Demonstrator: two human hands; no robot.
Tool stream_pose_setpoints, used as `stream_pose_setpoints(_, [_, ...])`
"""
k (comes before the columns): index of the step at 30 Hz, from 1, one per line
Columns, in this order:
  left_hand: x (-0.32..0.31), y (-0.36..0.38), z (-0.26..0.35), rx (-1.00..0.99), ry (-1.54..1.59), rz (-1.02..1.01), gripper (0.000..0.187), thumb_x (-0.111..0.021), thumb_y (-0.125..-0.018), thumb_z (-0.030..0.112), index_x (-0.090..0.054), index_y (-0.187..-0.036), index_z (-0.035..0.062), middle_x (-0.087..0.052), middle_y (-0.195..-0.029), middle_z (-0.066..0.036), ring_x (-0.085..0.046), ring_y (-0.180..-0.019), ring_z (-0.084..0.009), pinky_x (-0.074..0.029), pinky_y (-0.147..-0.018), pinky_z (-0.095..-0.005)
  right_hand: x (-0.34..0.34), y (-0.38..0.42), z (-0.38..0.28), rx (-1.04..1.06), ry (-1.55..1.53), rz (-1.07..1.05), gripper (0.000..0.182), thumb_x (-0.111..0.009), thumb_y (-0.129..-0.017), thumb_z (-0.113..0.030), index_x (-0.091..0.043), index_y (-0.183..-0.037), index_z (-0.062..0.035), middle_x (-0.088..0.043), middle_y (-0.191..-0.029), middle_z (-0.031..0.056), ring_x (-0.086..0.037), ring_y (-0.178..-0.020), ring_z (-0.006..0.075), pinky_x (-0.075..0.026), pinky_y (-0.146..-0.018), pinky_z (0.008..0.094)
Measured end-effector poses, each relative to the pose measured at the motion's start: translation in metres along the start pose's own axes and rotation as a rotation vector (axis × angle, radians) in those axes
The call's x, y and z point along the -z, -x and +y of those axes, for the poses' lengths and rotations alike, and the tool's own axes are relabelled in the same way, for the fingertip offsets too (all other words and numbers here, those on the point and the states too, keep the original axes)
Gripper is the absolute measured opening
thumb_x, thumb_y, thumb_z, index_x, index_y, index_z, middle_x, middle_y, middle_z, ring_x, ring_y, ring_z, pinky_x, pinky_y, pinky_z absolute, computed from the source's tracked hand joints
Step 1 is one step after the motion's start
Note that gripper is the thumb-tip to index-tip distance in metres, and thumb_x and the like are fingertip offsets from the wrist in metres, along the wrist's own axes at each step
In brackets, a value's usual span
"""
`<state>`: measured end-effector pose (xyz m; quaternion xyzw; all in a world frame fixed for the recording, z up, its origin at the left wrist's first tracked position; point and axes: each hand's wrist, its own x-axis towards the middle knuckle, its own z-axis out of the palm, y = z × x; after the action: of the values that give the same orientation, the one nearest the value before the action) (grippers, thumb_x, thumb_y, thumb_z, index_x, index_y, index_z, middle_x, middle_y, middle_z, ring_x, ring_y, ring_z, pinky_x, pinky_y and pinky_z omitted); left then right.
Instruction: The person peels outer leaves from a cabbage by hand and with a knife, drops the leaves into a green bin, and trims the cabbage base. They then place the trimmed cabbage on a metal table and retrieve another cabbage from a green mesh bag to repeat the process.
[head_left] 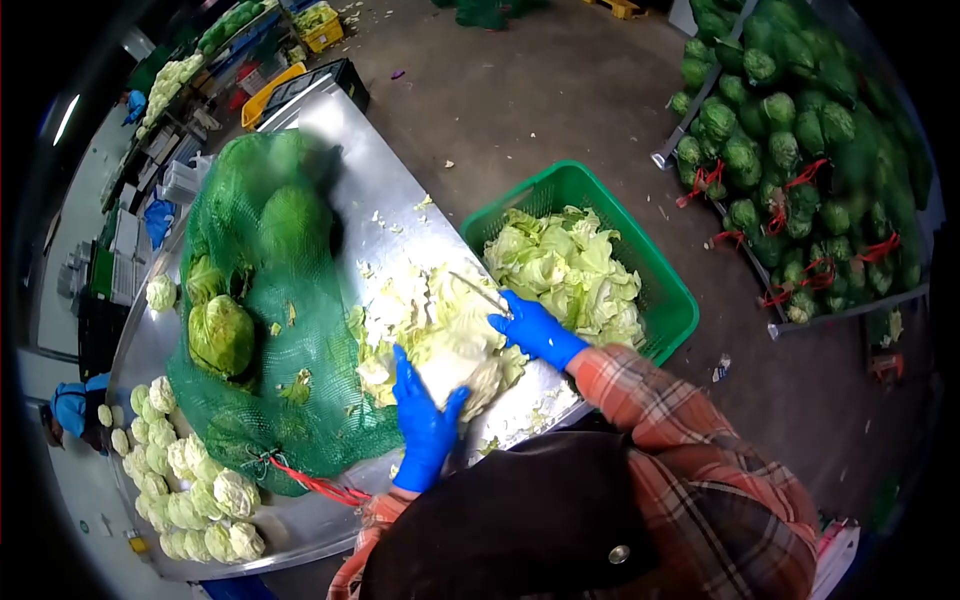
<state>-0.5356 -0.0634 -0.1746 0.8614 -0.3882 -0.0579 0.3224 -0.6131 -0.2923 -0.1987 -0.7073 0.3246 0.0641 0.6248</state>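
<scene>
My right hand (540, 330), in a blue glove, is closed around a knife (478, 290); its thin blade points to the upper left over pale cabbage leaves (410, 300). My left hand (425, 425), also blue-gloved, has its fingers stretched out and the thumb apart. It rests against the near side of a pale cabbage (455, 365), which lies among the loose leaves on the metal table (375, 170). The bottom of that cabbage is hidden by leaves. Right of the table edge, a green basket (675, 310) holds many trimmed leaves (570, 265).
A green net sack (310, 400) with red ties (320, 487) and whole cabbages (222, 335) covers the table's middle. Trimmed cabbages (195, 500) sit at the left. A rack of netted cabbages (780, 140) stands at the right. Another person (75, 405) is at the far left.
</scene>
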Motion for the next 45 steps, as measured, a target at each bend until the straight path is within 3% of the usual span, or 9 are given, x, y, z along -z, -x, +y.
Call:
stream_pose_setpoints(9, [0.019, 0.067, -0.001, 0.389, 0.855, -0.093, 0.091, -0.063, -0.082, 0.002, -0.002, -0.150, 0.0054, -0.014, -0.153, -0.021, -0.023, -0.139, -0.0293, -0.024, -0.111, -0.0377, -0.039, 0.044, 0.033, -0.040, -0.327, 0.059, 0.073, -0.059, -0.090, -0.043, -0.026, -0.143, -0.0048, -0.062, -0.076, 0.0130, -0.052, -0.047, 0.0126, -0.044, -0.041, 0.0267])
stream_pose_setpoints(13, [0.003, 0.033, 0.018, 0.279, 0.464, 0.151, 0.111, -0.082, -0.067, 0.011, -0.008, -0.150, 0.0055, -0.028, -0.144, -0.024, -0.036, -0.129, -0.0334, -0.032, -0.106, -0.0397, -0.014, 0.051, 0.004, -0.156, -0.135, -0.086, 0.076, -0.056, -0.089, -0.053, -0.030, -0.139, -0.0025, -0.064, -0.079, 0.0152, -0.053, -0.045, 0.0141, -0.045, -0.040, 0.0276])
stream_pose_setpoints(16, [0.003, -0.004, -0.001, 0.229, 0.383, 0.155, 0.110, -0.088, -0.062, 0.027, -0.021, -0.143, -0.0070, -0.042, -0.134, -0.025, -0.044, -0.123, -0.0305, -0.037, -0.104, -0.0376, 0.002, 0.052, -0.006, 0.364, 0.365, 0.402, 0.059, -0.058, -0.090, -0.045, -0.044, -0.133, -0.0068, -0.064, -0.094, 0.0174, -0.065, -0.073, 0.0304, -0.052, -0.062, 0.0385])
stream_pose_setpoints(22, [-0.002, -0.015, -0.019, 0.302, 0.517, 0.079, 0.112, -0.090, -0.059, 0.029, -0.022, -0.140, -0.0110, -0.046, -0.131, -0.025, -0.050, -0.118, -0.0270, -0.042, -0.099, -0.0352, -0.018, 0.061, -0.054, 0.539, 0.429, -0.020, 0.063, -0.051, -0.093, -0.043, -0.029, -0.145, -0.0145, -0.043, -0.138, 0.0216, -0.058, -0.106, 0.0398, -0.048, -0.087, 0.0457])
stream_pose_setpoints(30, [-0.004, -0.006, -0.004, 0.249, 0.329, 0.109, 0.108, -0.089, -0.061, 0.022, -0.024, -0.141, -0.0072, -0.049, -0.126, -0.021, -0.054, -0.110, -0.0259, -0.047, -0.094, -0.0362, -0.036, -0.007, -0.038, 0.527, 0.322, -0.175, 0.054, -0.046, -0.094, -0.048, -0.048, -0.132, -0.0090, -0.061, -0.111, 0.0244, -0.061, -0.097, 0.0398, -0.049, -0.080, 0.0443])
stream_pose_setpoints(32, [0.002, -0.005, 0.014, 0.184, 0.117, 0.106, 0.117, -0.091, -0.055, 0.030, -0.023, -0.142, -0.0073, -0.049, -0.126, -0.025, -0.054, -0.111, -0.0324, -0.045, -0.095, -0.0405, -0.023, -0.060, -0.002, 0.602, 0.336, -0.062, 0.054, -0.047, -0.094, -0.050, -0.048, -0.131, -0.0102, -0.064, -0.086, 0.0190, -0.059, -0.054, 0.0267, -0.049, -0.053, 0.0348])
stream_pose_setpoints(34, [-0.006, 0.000, 0.004, 0.125, 0.184, 0.148, 0.121, -0.091, -0.053, 0.033, -0.022, -0.144, -0.0054, -0.049, -0.125, -0.026, -0.052, -0.112, -0.0366, -0.043, -0.095, -0.0434, -0.011, -0.001, -0.072, 0.110, 0.204, -0.239, 0.056, -0.052, -0.092, -0.049, -0.043, -0.137, -0.0161, -0.062, -0.078, 0.0117, -0.049, -0.044, 0.0160, -0.044, -0.043, 0.0277])
stream_pose_setpoints(38, [0.004, 0.007, 0.005, 0.106, 0.222, 0.033, 0.123, -0.090, -0.052, 0.032, -0.018, -0.147, -0.0006, -0.043, -0.135, -0.025, -0.045, -0.118, -0.0388, -0.037, -0.099, -0.0449, -0.033, -0.003, -0.033, 0.093, -0.203, -0.301, 0.066, -0.068, -0.084, -0.037, -0.039, -0.138, -0.0109, -0.060, -0.076, 0.0069, -0.049, -0.044, 0.0087, -0.042, -0.039, 0.0246])
stream_pose_setpoints(45, [-0.005, 0.018, 0.003, 0.001, 0.188, 0.094, 0.117, -0.089, -0.056, 0.031, -0.021, -0.145, -0.0019, -0.034, -0.144, -0.022, -0.039, -0.127, -0.0367, -0.031, -0.105, -0.0427, -0.061, -0.037, 0.000, 0.396, 0.243, 0.163, 0.058, -0.060, -0.085, -0.032, -0.042, -0.130, 0.0004, -0.064, -0.092, 0.0278, -0.063, -0.087, 0.0419, -0.049, -0.073, 0.0473])
